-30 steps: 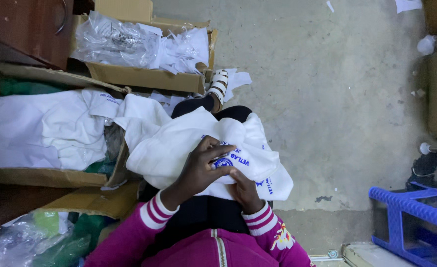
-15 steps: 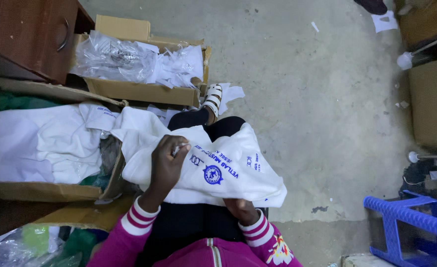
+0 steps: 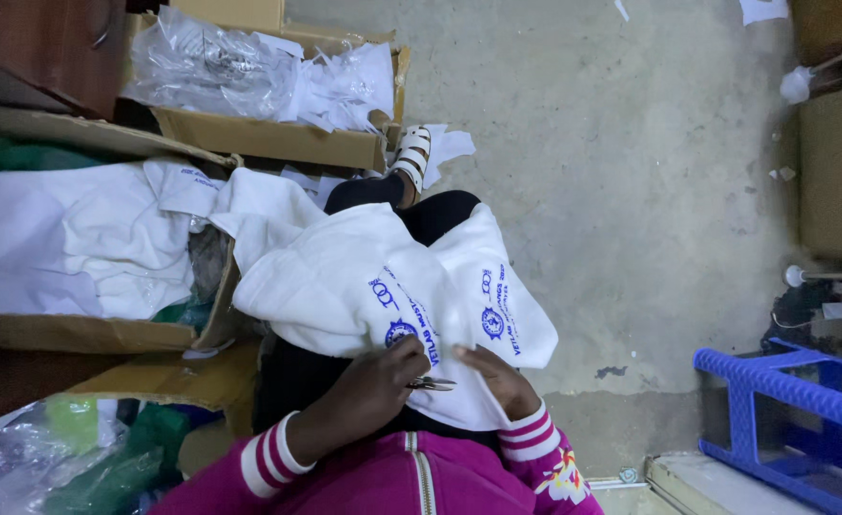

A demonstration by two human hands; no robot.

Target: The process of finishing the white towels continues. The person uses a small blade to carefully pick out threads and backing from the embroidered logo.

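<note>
White garment (image 3: 364, 286) with blue printed emblems draped over the lap, spilling left toward an open cardboard box (image 3: 87, 334) of more white cloth. Long axis running from near right to far left. Left hand (image 3: 373, 386) closed around small metal scissors (image 3: 431, 383), blades pointing right along the garment's near edge, just beside the printed emblem. Right hand (image 3: 502, 377) resting on that same near edge, fingers loosely curled and pressing the fabric, thumb side toward the scissor tips. Both hands close together, blades between them. Blue plastic stool (image 3: 793, 401) well apart at near right on the concrete floor (image 3: 631, 172).
</note>
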